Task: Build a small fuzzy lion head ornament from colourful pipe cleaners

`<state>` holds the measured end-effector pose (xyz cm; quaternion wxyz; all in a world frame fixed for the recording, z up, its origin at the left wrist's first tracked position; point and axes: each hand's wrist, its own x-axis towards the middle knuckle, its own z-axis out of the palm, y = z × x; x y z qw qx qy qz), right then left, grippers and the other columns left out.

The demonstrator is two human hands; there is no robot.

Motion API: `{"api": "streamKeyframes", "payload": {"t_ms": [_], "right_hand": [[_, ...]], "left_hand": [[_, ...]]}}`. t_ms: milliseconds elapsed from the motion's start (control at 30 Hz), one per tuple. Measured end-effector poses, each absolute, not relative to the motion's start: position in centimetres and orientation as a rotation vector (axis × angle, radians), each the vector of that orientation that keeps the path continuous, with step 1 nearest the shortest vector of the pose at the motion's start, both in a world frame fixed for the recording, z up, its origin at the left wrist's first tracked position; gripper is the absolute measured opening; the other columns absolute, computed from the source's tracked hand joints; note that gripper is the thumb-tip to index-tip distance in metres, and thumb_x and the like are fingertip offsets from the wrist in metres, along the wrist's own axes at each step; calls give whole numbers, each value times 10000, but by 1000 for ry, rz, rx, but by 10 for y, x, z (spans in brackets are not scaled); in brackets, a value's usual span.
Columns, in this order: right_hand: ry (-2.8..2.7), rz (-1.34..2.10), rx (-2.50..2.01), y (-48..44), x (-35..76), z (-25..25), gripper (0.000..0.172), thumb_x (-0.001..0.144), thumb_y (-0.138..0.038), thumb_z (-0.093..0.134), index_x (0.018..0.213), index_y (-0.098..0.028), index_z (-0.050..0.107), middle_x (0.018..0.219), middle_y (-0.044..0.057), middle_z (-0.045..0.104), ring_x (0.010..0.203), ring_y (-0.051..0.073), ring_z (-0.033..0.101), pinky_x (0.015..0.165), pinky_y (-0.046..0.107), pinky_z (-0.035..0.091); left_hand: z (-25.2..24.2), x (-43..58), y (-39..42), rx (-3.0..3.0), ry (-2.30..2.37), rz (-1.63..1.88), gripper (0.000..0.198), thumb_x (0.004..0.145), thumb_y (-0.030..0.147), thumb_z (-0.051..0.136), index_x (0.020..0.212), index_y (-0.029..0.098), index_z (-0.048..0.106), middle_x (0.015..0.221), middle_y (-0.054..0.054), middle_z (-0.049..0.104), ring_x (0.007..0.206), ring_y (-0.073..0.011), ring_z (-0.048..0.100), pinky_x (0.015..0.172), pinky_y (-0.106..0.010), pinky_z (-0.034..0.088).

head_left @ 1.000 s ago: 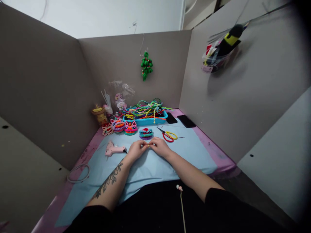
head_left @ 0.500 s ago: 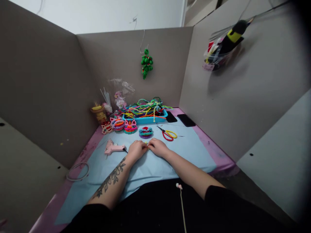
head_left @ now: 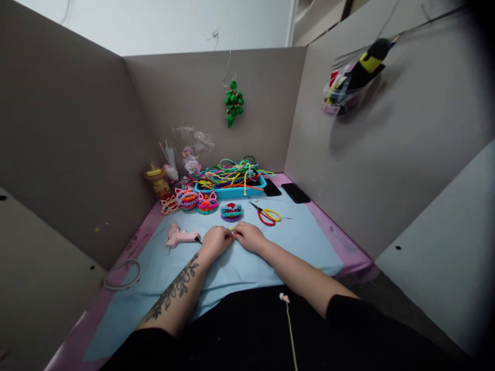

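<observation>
Close together over the light blue cloth [head_left: 294, 252], both my hands have their fingers pinched. A small yellow piece [head_left: 231, 228] pokes out between the fingertips; it looks like a bit of pipe cleaner, though most of it is hidden. My left hand [head_left: 217, 240] grips it from the left, my right hand [head_left: 249, 236] from the right. Just beyond them sits a teal and purple pipe-cleaner creature head [head_left: 231, 212] with a red top. Scissors [head_left: 266, 214] with one red and one yellow handle lie to the right, and a pink glue gun [head_left: 181, 235] to the left.
Behind stands a blue tray [head_left: 228, 194] piled with pipe cleaners. Several finished creature heads [head_left: 208, 202] sit left of centre. Two dark phones [head_left: 296, 192] lie at the back right. Grey panels enclose the table; a green ornament [head_left: 234, 104] hangs at the back, a plastic holder [head_left: 344, 98] at right.
My hands keep pinching in almost the same place, with a slight shift of the fingers. The view has tilted very slightly; the other things stay where they were.
</observation>
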<state>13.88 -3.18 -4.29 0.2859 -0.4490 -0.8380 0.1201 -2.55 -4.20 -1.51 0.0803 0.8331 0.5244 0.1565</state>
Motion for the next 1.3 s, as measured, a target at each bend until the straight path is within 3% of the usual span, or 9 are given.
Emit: {"api": "streamKeyframes", "payload": {"t_ms": [600, 900, 1300], "right_hand": [[-2331, 260, -1157, -35, 137, -45, 121, 824, -139, 525, 839, -179, 638, 839, 29, 578, 813, 142, 545, 746, 234, 397], [-2198, 317, -1251, -33, 138, -48, 74, 822, -142, 520, 801, -176, 582, 838, 24, 556, 806, 144, 524, 726, 239, 383], [-2215, 350, -1307, -27, 135, -47, 79, 833, -175, 537, 799, -180, 608, 838, 18, 583, 787, 135, 529, 677, 231, 347]], "left_hand": [[-14, -24, -40, 2494, 1583, 354, 227, 779, 227, 507, 843, 212, 724, 836, -67, 703, 793, -202, 605, 718, -272, 409], [-19, -18, -40, 2434, 1586, 470, 219, 809, 286, 507, 851, 187, 698, 855, -79, 683, 830, -207, 600, 738, -276, 419], [-15, -18, -39, 2378, 1680, 371, 241, 786, 291, 501, 857, 202, 713, 835, -75, 705, 784, -200, 621, 678, -259, 407]]}}
